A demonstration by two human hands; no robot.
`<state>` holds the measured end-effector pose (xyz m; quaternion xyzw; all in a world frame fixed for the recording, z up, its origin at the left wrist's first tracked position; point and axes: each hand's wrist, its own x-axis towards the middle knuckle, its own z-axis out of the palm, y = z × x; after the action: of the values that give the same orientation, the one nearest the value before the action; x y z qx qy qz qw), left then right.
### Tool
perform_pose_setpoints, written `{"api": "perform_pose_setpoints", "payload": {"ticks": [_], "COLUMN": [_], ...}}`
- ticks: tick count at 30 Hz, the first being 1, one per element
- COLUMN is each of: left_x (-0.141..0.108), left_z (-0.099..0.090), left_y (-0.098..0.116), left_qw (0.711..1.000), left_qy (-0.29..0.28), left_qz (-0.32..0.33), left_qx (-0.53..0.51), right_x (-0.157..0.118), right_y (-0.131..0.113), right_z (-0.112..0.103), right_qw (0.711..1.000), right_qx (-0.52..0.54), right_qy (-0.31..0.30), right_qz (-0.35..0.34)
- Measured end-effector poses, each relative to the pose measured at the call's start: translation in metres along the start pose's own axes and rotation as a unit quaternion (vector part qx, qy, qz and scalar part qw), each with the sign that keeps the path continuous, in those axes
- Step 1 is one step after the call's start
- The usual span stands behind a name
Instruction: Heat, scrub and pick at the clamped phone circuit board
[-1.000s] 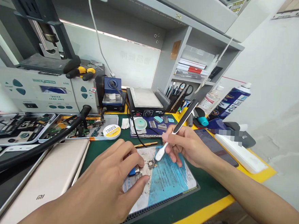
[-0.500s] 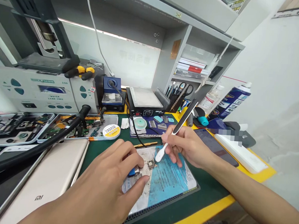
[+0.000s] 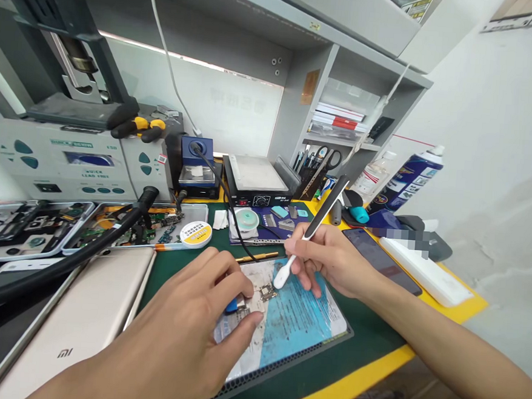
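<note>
My right hand (image 3: 323, 255) grips a toothbrush (image 3: 322, 212) with a black and white handle, its white head (image 3: 281, 278) tilted down. Right beside that head lies a small circuit board (image 3: 267, 292), on a worn white and blue mat (image 3: 300, 323). My left hand (image 3: 207, 317) curls over a blue and metal piece (image 3: 235, 305) left of the board, fingers bent and thumb set apart on the near side. Much of this piece is hidden under the fingers, so its kind is unclear.
A gold phone back (image 3: 89, 315) lies to the left, with a thick black hose (image 3: 122, 232) above it. Behind are a parts tray (image 3: 131, 226), a round tin (image 3: 196, 235) and a hot plate (image 3: 258, 178). A dark phone (image 3: 380, 259) lies right of my right hand.
Both hands hold nearly the same pose, with the toothbrush head still beside the circuit board. The whole view has shifted slightly.
</note>
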<state>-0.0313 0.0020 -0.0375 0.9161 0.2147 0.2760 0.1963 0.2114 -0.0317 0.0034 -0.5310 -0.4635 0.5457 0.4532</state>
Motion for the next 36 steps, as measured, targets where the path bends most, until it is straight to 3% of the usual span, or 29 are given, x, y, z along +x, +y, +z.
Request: {"api": "perform_pose_setpoints", "payload": {"ticks": [6, 21, 36], "left_x": [0.0003, 0.0004, 0.0006], "left_z": [-0.0004, -0.0018, -0.0012], "left_y": [-0.0006, 0.0007, 0.0008], "left_qw": [1.000, 1.000, 1.000], "left_qy": [-0.009, -0.006, 0.000], "left_qz": [-0.004, -0.006, -0.003], "left_qx": [0.000, -0.001, -0.007], "right_x": [0.0013, 0.0013, 0.0008], "right_y": [-0.0009, 0.0003, 0.0002], "right_z": [0.0008, -0.0007, -0.0012], "right_qw": [0.999, 1.000, 1.000], "right_qx": [0.030, 0.020, 0.005], "right_qy": [0.019, -0.013, -0.002], "right_qz": [0.011, 0.001, 0.008]}}
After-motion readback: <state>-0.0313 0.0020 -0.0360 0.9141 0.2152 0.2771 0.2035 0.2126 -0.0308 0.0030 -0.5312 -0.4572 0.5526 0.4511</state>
